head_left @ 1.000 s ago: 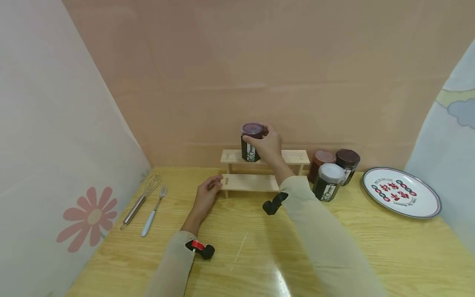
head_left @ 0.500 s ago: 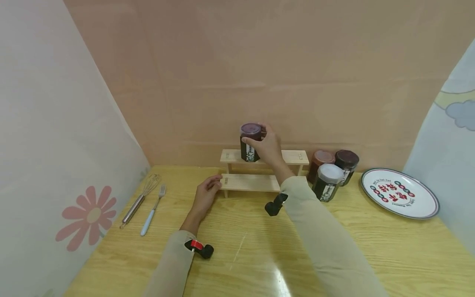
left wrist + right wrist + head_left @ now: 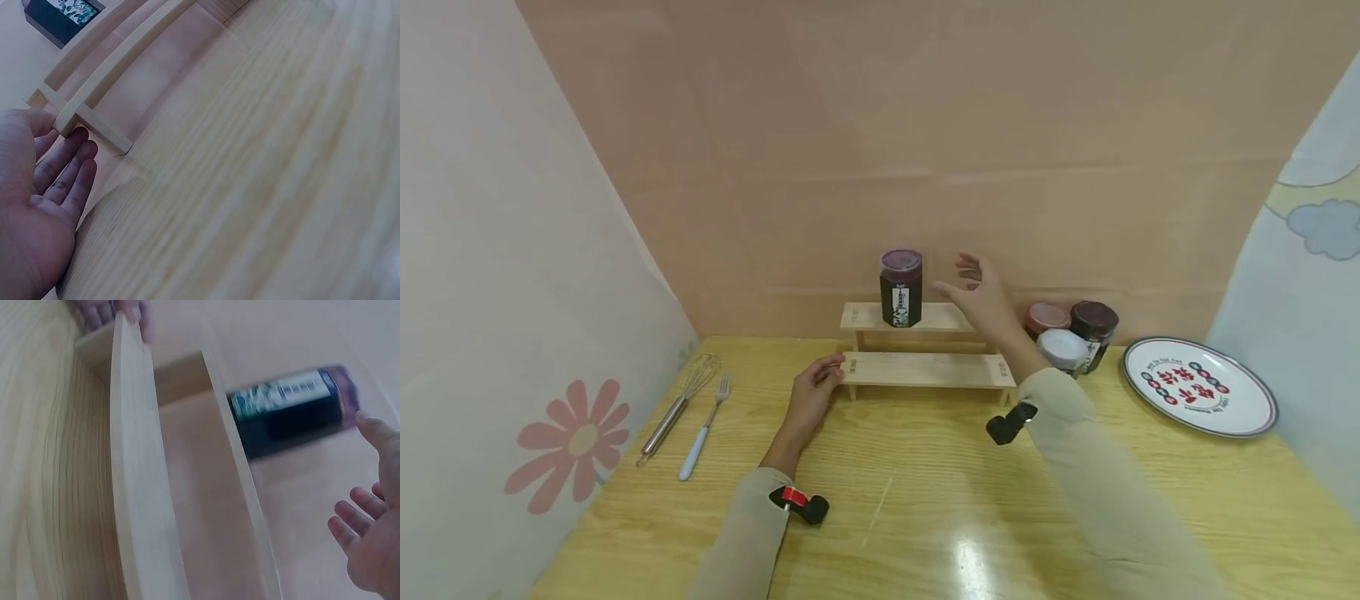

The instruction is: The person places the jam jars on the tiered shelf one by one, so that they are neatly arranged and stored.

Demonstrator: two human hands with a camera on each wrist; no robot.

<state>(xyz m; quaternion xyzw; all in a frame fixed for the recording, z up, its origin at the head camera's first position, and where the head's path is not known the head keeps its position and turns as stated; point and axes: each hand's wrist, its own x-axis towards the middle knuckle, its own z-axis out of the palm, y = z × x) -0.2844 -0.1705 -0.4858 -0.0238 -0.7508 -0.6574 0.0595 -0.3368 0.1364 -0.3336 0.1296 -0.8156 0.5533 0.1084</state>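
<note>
A dark hexagonal glass jar with a purple lid and a white label strip (image 3: 901,287) stands upright on the upper step of a pale two-step wooden rack (image 3: 925,369), towards its left end; its contents look dark, though what they are cannot be made out. The right hand (image 3: 981,293) hovers just beside the jar on its right, apart from it, fingers spread and holding nothing; the right wrist view shows the same gap between the fingertips (image 3: 365,422) and the jar, with the picture blurred. The left hand (image 3: 812,392) rests on the yellow wooden worktop (image 3: 925,508) with straight fingers touching the left end of the rack's lower step. Three more jars stand grouped on the worktop just right of the rack: a brown-lidded jar (image 3: 1047,317), a dark-lidded jar (image 3: 1093,325) and a white-lidded jar (image 3: 1062,348), the last partly hidden behind the right forearm. A white oval plate with red and dark printed marks (image 3: 1199,387) lies further right. A steel whisk (image 3: 676,406) and a fork with a pale blue handle (image 3: 702,425) lie side by side at the left.
</note>
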